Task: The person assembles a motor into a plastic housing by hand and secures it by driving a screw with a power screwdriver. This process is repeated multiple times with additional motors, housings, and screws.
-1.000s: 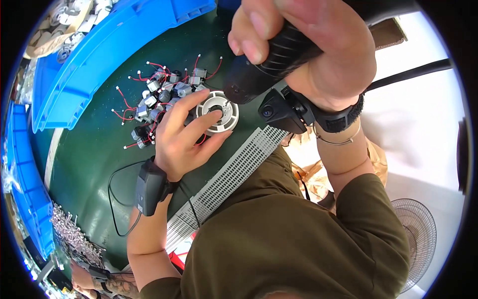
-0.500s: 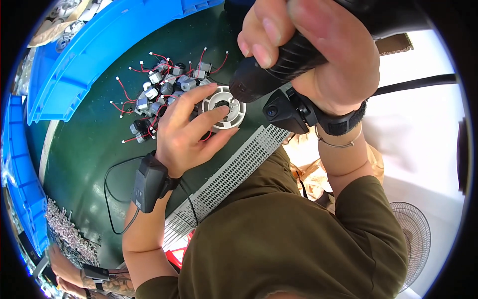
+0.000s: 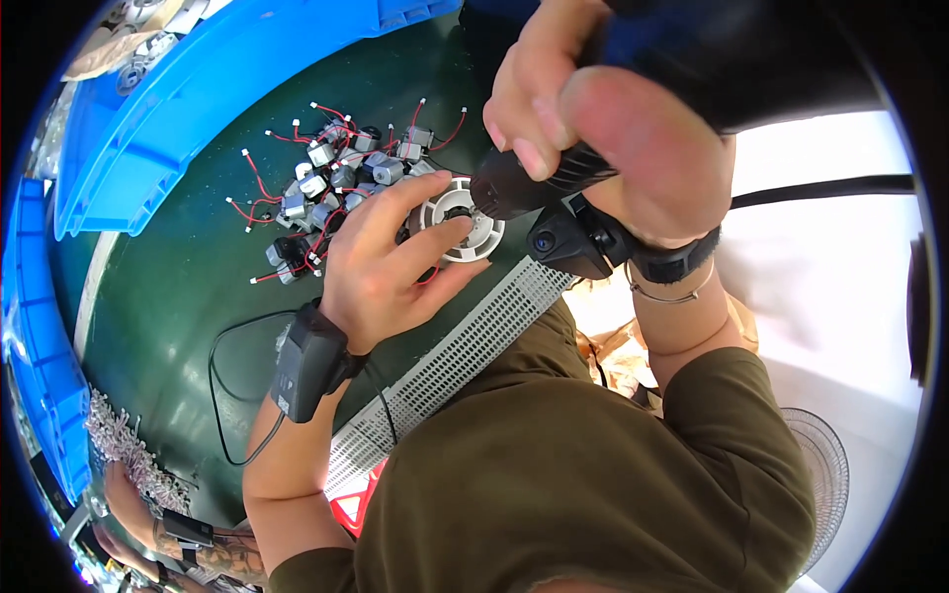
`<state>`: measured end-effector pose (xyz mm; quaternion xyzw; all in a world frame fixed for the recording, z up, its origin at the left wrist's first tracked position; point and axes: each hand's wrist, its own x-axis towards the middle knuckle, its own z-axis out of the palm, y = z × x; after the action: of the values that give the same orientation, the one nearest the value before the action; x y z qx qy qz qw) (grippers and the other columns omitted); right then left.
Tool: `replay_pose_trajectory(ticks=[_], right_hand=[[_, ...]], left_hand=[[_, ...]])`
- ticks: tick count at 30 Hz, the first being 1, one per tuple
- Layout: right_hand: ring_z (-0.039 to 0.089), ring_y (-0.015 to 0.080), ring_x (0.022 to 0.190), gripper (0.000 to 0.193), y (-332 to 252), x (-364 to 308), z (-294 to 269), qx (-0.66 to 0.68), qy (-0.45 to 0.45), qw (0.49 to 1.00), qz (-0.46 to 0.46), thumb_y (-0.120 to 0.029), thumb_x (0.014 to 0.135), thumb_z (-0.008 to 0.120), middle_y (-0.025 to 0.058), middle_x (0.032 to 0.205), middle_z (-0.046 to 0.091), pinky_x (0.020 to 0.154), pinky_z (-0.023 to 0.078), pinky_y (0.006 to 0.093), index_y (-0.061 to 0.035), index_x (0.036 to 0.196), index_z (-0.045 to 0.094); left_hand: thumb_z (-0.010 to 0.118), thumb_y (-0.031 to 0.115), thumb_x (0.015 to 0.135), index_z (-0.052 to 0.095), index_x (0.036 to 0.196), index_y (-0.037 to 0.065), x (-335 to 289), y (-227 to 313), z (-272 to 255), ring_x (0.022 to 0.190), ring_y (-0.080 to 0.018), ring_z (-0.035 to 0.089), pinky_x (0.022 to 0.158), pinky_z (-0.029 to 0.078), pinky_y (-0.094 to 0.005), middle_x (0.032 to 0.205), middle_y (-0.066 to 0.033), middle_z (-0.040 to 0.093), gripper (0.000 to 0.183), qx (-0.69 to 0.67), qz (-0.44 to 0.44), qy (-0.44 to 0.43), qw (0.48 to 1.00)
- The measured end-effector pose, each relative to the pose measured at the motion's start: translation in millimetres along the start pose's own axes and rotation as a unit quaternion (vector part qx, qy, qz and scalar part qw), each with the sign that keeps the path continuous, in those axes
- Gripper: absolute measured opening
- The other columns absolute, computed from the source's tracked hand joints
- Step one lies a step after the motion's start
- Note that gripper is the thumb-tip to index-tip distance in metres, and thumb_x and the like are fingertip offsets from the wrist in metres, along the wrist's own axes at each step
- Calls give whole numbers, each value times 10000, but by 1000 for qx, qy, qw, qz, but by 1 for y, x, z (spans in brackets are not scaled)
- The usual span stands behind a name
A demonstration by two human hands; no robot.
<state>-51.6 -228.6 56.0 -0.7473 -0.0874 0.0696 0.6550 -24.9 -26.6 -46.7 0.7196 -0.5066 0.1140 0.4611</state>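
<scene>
My left hand [image 3: 371, 272] grips a round white plastic housing [image 3: 486, 240] over the green table, its fingers spread around the rim and one fingertip pressed on the dark part at the centre. A red wire shows beneath those fingers. In my right hand [image 3: 643, 148] is a black power screwdriver [image 3: 516, 186], fingers wrapped around its ribbed grip. The tool's nose overlaps the housing's upper right side; whether its bit touches a screw is hidden. Just beyond my left hand lies a pile of small grey motors [image 3: 341, 176] with red wires and white plugs.
Blue plastic bins [image 3: 198, 119] line the far and left edges. A white perforated strip [image 3: 465, 331] runs along the table's near edge. A black cable [image 3: 222, 371] loops beside my left wrist. At lower left, a co-worker's hand [image 3: 129, 504] is beside heaped small pale parts [image 3: 133, 445].
The screwdriver's nose has come down closer over the housing, covering more of its upper right side. My left hand and the housing appear slightly farther right in view.
</scene>
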Motion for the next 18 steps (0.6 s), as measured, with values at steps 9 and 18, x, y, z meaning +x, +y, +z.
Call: replay_pose_trajectory(ticks=[9,18], right_hand=[[563,154,559,420,-45,7,35,168,191,919,-301,-29,806,614,72,684,555,546,462,249,108,1155,423],[540,86,570,178,-28,37,14,-36,286,918,-272,-90,794,712,28,681,597,525,430,214,0,862,573]], left_hand=[[824,131,615,673,912,56,-4,11,-10,913,-296,617,739,526,-361,1134,-158,587,341,10,-12,35,999],[694,170,792,605,1053,0,-85,-73,-182,979,-347,596,832,478,-402,1087,-203,604,324,437,-253,34,862]])
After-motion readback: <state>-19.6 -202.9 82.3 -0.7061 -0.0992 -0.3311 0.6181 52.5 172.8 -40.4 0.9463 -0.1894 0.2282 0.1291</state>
